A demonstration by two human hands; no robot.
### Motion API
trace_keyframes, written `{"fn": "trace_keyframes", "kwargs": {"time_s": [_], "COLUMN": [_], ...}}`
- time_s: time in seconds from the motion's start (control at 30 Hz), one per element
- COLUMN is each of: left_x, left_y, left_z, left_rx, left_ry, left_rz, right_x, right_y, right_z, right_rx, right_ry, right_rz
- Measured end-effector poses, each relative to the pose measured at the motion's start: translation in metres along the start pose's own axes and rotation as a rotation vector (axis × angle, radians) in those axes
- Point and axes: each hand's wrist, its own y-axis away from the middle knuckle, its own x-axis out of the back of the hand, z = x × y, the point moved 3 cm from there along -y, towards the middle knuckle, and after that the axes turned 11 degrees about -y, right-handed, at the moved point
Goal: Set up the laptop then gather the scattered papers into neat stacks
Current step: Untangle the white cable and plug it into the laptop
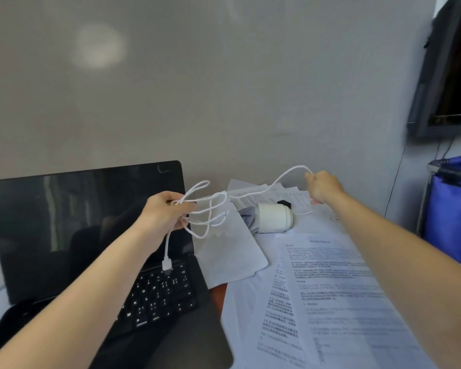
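A black laptop (pixel 72 225) stands open on the left, its screen dark. My left hand (pixel 165 214) holds several loops of a white cable (pixel 210 209) above the keyboard; the cable's USB plug (pixel 167 263) dangles below the hand. My right hand (pixel 322 186) pinches a farther stretch of the same cable, raised over the papers. Printed sheets (pixel 330 288) lie scattered and overlapping on the right of the desk, with more crumpled sheets (pixel 250 195) at the back.
A white cylindrical device (pixel 274 217) lies on its side among the back papers, a small black object (pixel 284 203) behind it. A dark wall-mounted screen (pixel 450 75) hangs at upper right. A blue bag (pixel 453 209) stands at the right edge. A grey wall rises close behind the desk.
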Motion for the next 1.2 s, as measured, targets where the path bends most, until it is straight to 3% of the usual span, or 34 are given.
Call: {"fn": "trace_keyframes", "kwargs": {"time_s": [0.07, 0.17, 0.27, 0.43, 0.57, 0.63, 0.7, 0.83, 0.93, 1.03, 1.2], "left_x": [-0.01, -0.026, -0.039, -0.072, -0.096, -0.102, -0.099, -0.081, -0.068, -0.061, -0.056], "left_y": [-0.002, -0.004, -0.007, 0.0, 0.0, 0.002, 0.004, 0.011, 0.007, 0.003, 0.006], "left_z": [0.001, 0.006, 0.01, 0.018, 0.02, 0.023, 0.028, 0.036, 0.031, 0.019, 0.005], "left_rx": [-0.006, -0.055, -0.129, -0.222, -0.532, -0.603, -0.605, -0.64, -0.59, -0.514, -0.353], "left_ry": [0.015, 0.002, -0.018, -0.084, -0.512, -0.579, -0.514, -0.279, -0.193, -0.205, -0.102], "left_rz": [-0.03, -0.019, 0.006, -0.138, -0.135, -0.096, -0.077, -0.052, -0.022, -0.033, -0.188], "right_x": [0.011, 0.025, 0.02, -0.007, -0.018, -0.015, -0.01, -0.009, -0.002, 0.007, 0.011], "right_y": [0.007, 0.035, 0.067, 0.119, 0.127, 0.119, 0.101, 0.062, 0.039, 0.036, 0.084], "right_z": [-0.018, -0.049, -0.072, -0.079, -0.077, -0.068, -0.048, 0.013, 0.034, 0.02, -0.04], "right_rx": [0.128, 0.393, 0.644, 0.834, 0.829, 0.764, 0.657, 0.359, 0.255, 0.336, 0.661], "right_ry": [0.062, 0.426, 0.71, 0.803, 0.527, 0.336, 0.211, 0.305, 0.17, 0.054, 0.274], "right_rz": [0.15, 0.294, 0.113, -0.225, -0.367, -0.361, -0.304, -0.243, -0.122, -0.03, -0.058]}}
